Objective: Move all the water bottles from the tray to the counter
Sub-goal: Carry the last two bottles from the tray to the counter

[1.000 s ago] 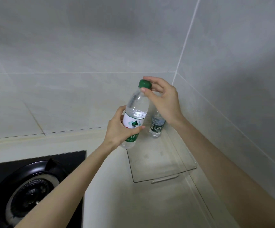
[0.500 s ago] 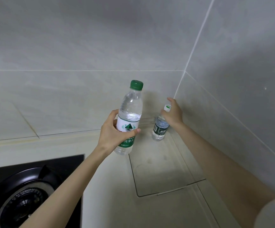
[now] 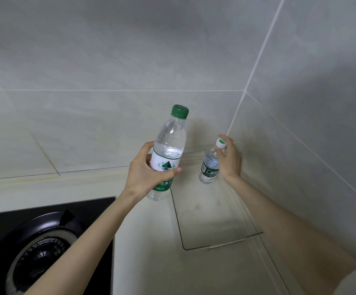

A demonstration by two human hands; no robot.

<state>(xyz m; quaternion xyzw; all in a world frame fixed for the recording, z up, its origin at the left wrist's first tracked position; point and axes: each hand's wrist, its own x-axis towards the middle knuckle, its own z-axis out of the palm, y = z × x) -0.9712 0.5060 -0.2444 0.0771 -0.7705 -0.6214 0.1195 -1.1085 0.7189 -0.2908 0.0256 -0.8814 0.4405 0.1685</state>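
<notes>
While my left hand [image 3: 145, 173] grips the tall clear plastic green-capped bottle [image 3: 169, 143] above the pale counter [image 3: 147, 252], between black gas hob [image 3: 45, 241] and clear flat tray [image 3: 215, 220], my right hand [image 3: 230, 160] pinches the white cap [image 3: 221, 143] of the small ribbed bottle [image 3: 210, 167] at the tray's far end, in the tiled corner [image 3: 234, 116].

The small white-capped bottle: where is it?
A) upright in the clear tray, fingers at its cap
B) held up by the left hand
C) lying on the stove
A: the small bottle stands in the clear tray, the right hand pinching its cap; the left hand holds the large bottle.
</notes>
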